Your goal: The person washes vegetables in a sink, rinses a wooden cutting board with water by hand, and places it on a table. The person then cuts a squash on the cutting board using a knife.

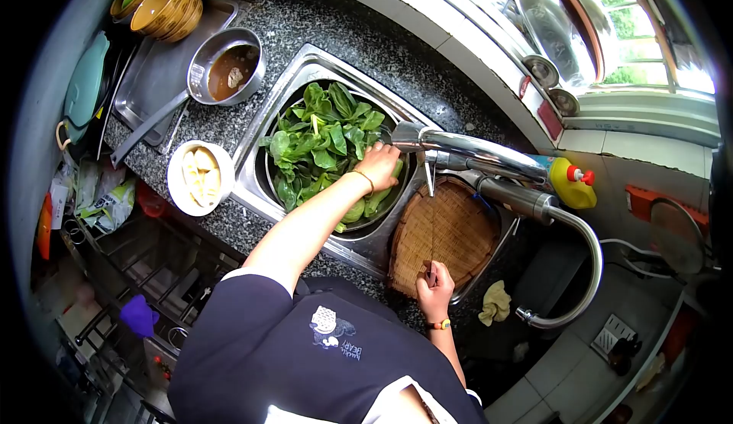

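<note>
My left hand (377, 166) reaches into a round metal basin in the sink (248, 149), its fingers curled onto the leafy greens (321, 137) beneath the faucet head. The fingertips are partly hidden among stalks. My right hand (436, 292) is closed around the dark handle of a knife (431, 274); its thin blade appears nearly edge-on and points away from me. Below that blade lies a round woven bamboo tray (462, 225), across the right part of the sink. The greens heap up over much of the basin, with pale stalks towards its right side.
The chrome faucet (489, 154) arches above the sink. On the left counter are a saucepan (229, 69) with brown liquid, a white bowl (200, 178) of pale pieces and stacked bowls (164, 11). A yellow cloth (495, 303) and a yellow bottle (573, 183) sit at right.
</note>
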`<state>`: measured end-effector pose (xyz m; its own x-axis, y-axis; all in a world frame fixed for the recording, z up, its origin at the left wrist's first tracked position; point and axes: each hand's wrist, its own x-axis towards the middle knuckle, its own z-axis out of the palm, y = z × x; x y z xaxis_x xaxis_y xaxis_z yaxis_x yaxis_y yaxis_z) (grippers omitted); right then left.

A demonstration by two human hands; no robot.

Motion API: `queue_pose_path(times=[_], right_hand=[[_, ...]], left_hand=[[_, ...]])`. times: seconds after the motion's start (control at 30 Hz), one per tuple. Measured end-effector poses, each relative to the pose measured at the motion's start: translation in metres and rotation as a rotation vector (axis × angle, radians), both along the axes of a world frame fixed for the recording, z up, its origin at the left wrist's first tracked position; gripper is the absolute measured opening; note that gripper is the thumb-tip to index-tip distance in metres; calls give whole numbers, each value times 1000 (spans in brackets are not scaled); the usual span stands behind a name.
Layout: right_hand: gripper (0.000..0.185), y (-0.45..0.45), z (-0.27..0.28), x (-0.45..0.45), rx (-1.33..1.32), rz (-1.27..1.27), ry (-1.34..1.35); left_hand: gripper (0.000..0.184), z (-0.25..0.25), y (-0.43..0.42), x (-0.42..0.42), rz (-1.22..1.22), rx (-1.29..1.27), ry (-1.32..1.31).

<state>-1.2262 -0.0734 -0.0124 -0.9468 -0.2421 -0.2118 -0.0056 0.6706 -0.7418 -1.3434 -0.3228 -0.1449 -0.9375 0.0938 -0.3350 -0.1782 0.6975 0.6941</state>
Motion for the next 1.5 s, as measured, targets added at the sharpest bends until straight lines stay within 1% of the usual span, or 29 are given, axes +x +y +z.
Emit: queue_pose_path(times=[0.03, 0.07, 0.1, 0.17, 0.2, 0.23, 0.3, 0.33, 0.37, 0.43, 0.47, 0.57, 0.63, 0.67, 0.7, 0.73, 0.77, 0.8, 0.83, 0.9, 0.97, 1.03, 1.1, 1.13, 1.23, 1.33, 1.4, 1.43, 1.5], right_hand=[[24, -2, 0, 0, -2, 0, 4], [24, -3, 0, 1, -4, 1, 0], [25, -4, -1, 2, -22, 6, 5], [25, -5, -3, 2, -43, 9, 11], [25, -5, -5, 3, -44, 20, 18], [25, -4, -6, 3, -44, 31, 26], [25, -7, -4, 2, -55, 32, 21], [25, -7, -4, 3, -63, 37, 16], [25, -6, -4, 3, -58, 38, 11], [24, -7, -5, 2, -65, 37, -2], [24, -8, -4, 2, -58, 42, -6], [25, -11, 0, -1, -62, 45, 27], [25, -10, 1, -1, -59, 39, 8], [25, -9, 0, -1, -60, 39, 6], [25, -8, -2, -1, -58, 38, 11], [25, -8, -3, -1, -56, 38, 14], [25, -9, -4, -1, -60, 40, 10], [25, -11, -4, -2, -63, 41, 26], [26, -12, -4, -2, -66, 42, 43], [26, -11, -6, -2, -64, 44, 25], [26, -12, -4, -3, -51, 54, 7], [26, -12, -5, -3, -53, 58, 21], [26, -13, -5, -2, -58, 63, 35], [26, -13, -5, -2, -55, 67, 33], [26, -14, -6, -3, -60, 66, 24], [26, -13, -6, -3, -60, 60, 16], [26, -12, -6, -4, -51, 58, 11], [26, -12, -5, -5, -50, 53, 8], [26, -13, -6, -5, -49, 49, 5]], left_hand=[[71, -7, 0, -2, -39, -6, -22], [76, -24, -1, -3, -39, 53, -52], [76, -29, -1, -3, -39, 52, -55], [77, -40, 0, -3, 55, 211, -236], [74, -48, 6, 1, 163, 225, -197], [74, -58, 10, 2, 161, 225, -199], [70, -68, 16, 4, 372, 303, -33], [66, -74, 19, 3, 426, 323, -88], [53, -64, 23, 0, 513, 285, -82], [36, -52, 28, -1, 674, 355, 184], [36, -55, 30, -2, 680, 359, 180], [36, -90, 34, -12, 783, 334, 174], [45, -129, 36, -10, 899, 554, 210], [40, -134, 33, -6, 865, 689, 186], [40, -116, 24, -1, 866, 685, 185], [35, -80, 11, 3, 898, 1045, -87], [32, -55, 3, 6, 905, 1396, -372], [33, -49, 0, 9, 854, 1499, -375], [33, -43, -2, 12, 858, 1497, -374], [16, -19, -5, 17, 799, 1471, -331], [15, -16, -2, 16, 830, 1423, -308], [17, -30, -1, 14, 767, 1341, -357], [23, -27, 5, 10, 738, 1298, -308], [29, -26, 9, 9, 792, 1223, -340], [33, -31, 13, 9, 827, 1121, -320], [33, -39, 13, 8, 885, 1154, -294], [32, -49, 9, 9, 853, 1429, -425], [32, -53, 10, 11, 854, 1428, -426], [29, -43, 13, 12, 757, 1063, -283]])
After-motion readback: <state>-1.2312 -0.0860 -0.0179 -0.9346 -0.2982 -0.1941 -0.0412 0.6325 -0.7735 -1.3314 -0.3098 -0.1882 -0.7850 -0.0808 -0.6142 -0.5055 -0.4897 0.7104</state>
